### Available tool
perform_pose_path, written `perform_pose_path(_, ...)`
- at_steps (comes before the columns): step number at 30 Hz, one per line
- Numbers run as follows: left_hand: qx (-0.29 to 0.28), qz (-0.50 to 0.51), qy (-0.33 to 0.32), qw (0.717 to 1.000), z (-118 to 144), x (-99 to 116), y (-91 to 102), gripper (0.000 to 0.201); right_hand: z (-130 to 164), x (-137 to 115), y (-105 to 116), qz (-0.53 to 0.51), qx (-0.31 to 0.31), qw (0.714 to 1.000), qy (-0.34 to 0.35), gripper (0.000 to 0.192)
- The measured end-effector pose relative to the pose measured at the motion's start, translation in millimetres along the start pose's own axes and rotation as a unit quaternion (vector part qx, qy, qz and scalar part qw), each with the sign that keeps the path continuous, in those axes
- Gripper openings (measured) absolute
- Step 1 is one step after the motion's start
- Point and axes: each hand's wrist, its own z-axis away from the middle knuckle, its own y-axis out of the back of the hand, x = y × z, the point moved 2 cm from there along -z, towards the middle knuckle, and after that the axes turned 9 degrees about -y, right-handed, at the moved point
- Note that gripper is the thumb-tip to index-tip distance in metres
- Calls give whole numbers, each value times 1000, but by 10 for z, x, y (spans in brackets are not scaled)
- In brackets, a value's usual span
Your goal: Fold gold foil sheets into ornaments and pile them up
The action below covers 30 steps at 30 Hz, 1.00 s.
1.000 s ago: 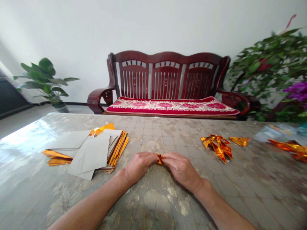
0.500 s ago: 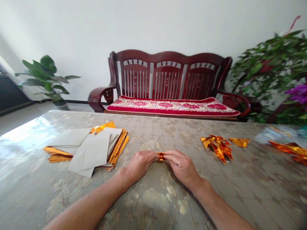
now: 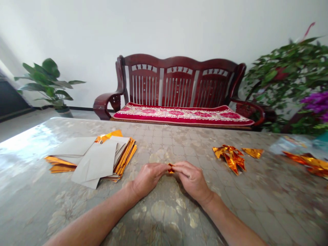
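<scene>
Between my fingertips is a small piece of shiny gold foil paper (image 3: 171, 168), mostly covered by the fingers. My left hand (image 3: 148, 177) pinches its left side. From the right, my right hand (image 3: 192, 179) pinches the other side, fingers pressed together. Both hands rest low over the patterned tabletop (image 3: 164, 212). Left of them lies a loose stack of foil sheets (image 3: 96, 162), grey backs up and gold edges showing. A small heap of folded gold foil pieces (image 3: 232, 159) sits to the right, with a single folded triangle (image 3: 252, 152) beside it.
More gold foil (image 3: 309, 162) lies at the right edge by a clear plastic bag (image 3: 290, 145). Beyond the table stands a dark red wooden bench (image 3: 178, 80) with a red floral cushion (image 3: 176, 113). Potted plants (image 3: 50, 85) flank it on both sides.
The foil between my fingers looks slightly narrower, my fingertips a little closer together. The whole view has shifted slightly. Both hands keep their pinch.
</scene>
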Motion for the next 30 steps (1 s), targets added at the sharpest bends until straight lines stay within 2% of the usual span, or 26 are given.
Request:
perform_pose_path(4, 31, 19, 14, 999, 38, 14, -37, 23, 8, -24, -9, -18, 8, 1000, -6, 29)
perform_pose_path(9, 40, 4, 89, 995, 48, -3, -72, 15, -19, -46, -35, -22, -2, 1000, -11, 27)
perform_pose_path(15, 76, 57, 143, 985, 19, -49, -95, 17, -34, -24, -76, -27, -5, 1000, -15, 25)
perform_pose_path(19, 59, 29, 172, 983, -5, -50, -74, 16, -43, -14, -74, -27, 0, 999, -19, 24)
perform_pose_path(23, 21, -11, 170, 985, -20, -31, -35, 20, -51, -20, -73, -21, 1, 1000, -22, 24)
perform_pose_path(30, -45, -148, 174, 972, -48, 19, 1, 27, -21, 138, -71, 70, 10, 996, -52, 29)
